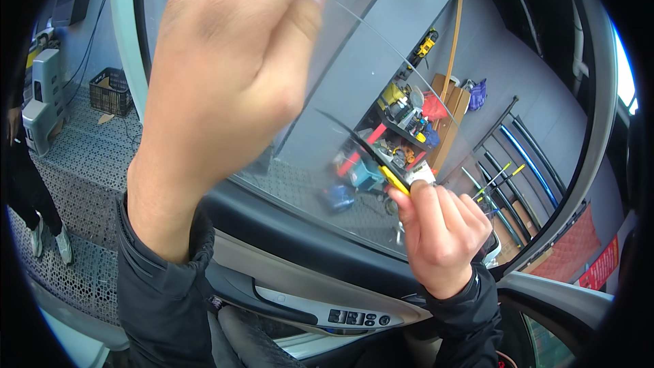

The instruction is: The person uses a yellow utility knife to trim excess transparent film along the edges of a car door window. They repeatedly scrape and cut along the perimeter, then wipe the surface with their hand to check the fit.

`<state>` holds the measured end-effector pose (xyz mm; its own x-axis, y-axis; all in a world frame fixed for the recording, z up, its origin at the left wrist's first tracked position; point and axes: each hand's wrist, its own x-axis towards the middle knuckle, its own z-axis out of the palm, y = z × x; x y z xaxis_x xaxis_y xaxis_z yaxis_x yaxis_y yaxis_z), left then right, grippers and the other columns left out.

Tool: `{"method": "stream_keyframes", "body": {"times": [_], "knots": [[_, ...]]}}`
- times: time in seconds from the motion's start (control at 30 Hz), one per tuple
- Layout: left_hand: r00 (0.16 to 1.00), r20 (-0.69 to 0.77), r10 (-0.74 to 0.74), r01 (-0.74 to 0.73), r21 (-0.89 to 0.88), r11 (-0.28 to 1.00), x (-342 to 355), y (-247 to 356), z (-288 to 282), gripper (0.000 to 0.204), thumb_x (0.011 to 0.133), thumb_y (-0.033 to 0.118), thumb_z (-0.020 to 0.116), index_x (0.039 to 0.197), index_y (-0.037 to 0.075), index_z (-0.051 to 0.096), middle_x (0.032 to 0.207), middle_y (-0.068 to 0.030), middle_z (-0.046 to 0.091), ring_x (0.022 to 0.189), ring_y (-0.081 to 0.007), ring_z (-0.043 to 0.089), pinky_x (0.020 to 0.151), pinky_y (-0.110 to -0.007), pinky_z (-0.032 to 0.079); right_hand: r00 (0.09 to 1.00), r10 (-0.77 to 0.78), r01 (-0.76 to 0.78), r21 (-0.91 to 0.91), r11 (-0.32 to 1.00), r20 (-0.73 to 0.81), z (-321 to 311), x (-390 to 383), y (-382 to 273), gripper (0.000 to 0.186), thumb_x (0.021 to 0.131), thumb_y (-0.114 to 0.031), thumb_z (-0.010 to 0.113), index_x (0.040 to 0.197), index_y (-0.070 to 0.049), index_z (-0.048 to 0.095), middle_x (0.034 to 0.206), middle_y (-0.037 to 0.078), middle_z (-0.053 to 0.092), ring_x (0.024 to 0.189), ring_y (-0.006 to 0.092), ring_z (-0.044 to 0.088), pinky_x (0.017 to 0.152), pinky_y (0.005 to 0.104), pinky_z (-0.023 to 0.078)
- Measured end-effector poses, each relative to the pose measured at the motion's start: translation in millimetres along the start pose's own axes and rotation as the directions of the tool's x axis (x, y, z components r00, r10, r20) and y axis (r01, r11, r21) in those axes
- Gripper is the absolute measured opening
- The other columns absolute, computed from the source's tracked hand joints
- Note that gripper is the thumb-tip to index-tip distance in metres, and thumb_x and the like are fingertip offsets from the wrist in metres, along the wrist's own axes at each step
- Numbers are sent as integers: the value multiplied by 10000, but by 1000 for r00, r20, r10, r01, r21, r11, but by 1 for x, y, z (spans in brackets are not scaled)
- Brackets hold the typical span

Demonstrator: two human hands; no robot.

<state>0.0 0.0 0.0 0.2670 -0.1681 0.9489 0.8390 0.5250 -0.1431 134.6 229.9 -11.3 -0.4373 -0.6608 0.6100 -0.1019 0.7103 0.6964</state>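
Observation:
My left hand [225, 61] is raised in front of the car door's window glass [300, 191], thumb and forefinger pinched together. They seem to hold the edge of a clear film [381, 37]; its thin curved edge line runs from the fingertips down to the right across the glass. My right hand [446, 232] is closed around a yellow-and-black scraper [394, 179], low on the window. The scraper's dark, thin end slants up to the left, close to the glass; I cannot tell whether it touches.
Below the window runs the door panel with its switch panel [354, 317]. Beyond the glass stand a tool cart [402, 129] loaded with bottles and a rack of rolls [524, 170]. At left are a black crate [110, 92], grating floor [75, 191] and another person's legs [41, 204].

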Motion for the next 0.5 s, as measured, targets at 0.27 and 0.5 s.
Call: {"method": "stream_keyframes", "body": {"times": [0.27,0.5], "knots": [[975,164,-151,149,19,989,10,15,-16,192,1003,72,559,1060,65,742,861,-40,671,872,-190,584,884,-333,442,999,35,-35,-6,999,-11,-24,-1,12,228,863,-211,828,865,-48,669,645,12,458,506,170,432,485,336,291],[979,166,-121,119,23,993,-8,10,-15,188,1000,68,546,1036,54,730,793,-37,620,846,-199,562,846,-334,432,996,46,-49,33,998,74,-7,-1,-13,221,858,-152,828,887,-19,655,655,70,569,508,250,485,509,358,363]]}}
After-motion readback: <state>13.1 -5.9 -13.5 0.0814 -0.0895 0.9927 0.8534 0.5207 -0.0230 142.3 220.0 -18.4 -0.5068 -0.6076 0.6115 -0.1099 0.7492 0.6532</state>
